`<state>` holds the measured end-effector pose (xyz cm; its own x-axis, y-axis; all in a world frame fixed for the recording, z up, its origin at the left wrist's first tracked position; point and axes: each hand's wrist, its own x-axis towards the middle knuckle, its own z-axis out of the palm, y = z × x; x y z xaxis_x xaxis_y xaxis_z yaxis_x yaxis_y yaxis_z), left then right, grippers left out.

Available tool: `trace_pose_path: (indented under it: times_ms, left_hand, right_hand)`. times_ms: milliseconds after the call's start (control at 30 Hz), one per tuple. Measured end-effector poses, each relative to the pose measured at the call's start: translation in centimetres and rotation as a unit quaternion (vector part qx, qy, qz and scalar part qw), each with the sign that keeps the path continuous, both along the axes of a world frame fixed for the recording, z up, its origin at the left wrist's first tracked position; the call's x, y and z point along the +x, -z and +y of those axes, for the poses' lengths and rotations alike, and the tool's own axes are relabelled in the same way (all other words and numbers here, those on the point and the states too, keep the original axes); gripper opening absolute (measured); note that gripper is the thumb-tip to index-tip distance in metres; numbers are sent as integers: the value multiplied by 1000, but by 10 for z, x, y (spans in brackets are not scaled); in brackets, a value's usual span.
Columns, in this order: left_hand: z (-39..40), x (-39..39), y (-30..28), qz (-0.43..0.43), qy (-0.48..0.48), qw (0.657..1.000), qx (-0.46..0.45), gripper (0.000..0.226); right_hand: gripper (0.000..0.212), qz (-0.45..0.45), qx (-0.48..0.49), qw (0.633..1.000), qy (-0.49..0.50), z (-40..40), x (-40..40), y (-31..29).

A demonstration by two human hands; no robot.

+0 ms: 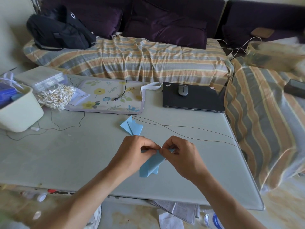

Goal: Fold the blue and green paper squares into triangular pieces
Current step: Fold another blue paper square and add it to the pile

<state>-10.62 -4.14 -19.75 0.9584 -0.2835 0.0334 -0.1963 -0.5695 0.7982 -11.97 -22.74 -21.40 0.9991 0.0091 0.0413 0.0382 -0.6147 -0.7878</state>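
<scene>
Both hands, left hand [134, 152] and right hand [179, 152], pinch a blue paper [151, 164] above the table [74, 154]. A folded blue piece [132, 127] lies just beyond them, beside thin cables [181, 129]. A closed laptop [193, 99] carrying a mouse [182, 90] sits farther back.

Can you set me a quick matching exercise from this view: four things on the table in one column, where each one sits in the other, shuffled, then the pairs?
Things:
1. blue paper
2. folded blue pieces
3. mouse
4. cable plug

Places:
A. on the closed laptop
B. on the floral mat
C. pinched by the left hand and right hand
D. lying on the table just beyond the hands

Pairs: 1-C, 2-D, 3-A, 4-B
</scene>
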Motion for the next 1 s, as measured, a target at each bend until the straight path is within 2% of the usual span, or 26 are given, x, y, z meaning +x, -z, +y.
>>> trace_pose_path:
  times_ms: [167,267,333,367,433,533,833,1000]
  left_hand:
    - [0,0,0,15,-19,999,-22,23]
    - [0,2,-1,40,-45,996,-71,23]
    - [1,4,-1,60,-51,991,-109,23]
    - [1,4,-1,73,-54,987,-130,22]
    - [0,3,-1,102,-63,979,-164,20]
    - [-4,1,-2,139,-73,968,-196,18]
    - [-6,0,-1,189,-84,957,-201,14]
    - [-7,-2,-2,226,-138,926,-269,12]
  right_hand:
    - [13,5,26,1000,10,0,1,0]
    - [14,69,163,984,26,1,1,-4]
    - [21,148,270,951,13,1,1,-9]
    - [22,175,294,940,2,0,0,-11]
    - [22,190,302,934,-11,-1,0,-13]
    - [15,165,290,943,13,-1,0,-11]
    - [19,127,300,945,35,2,2,-8]
    - [20,175,310,934,-12,3,-1,-8]
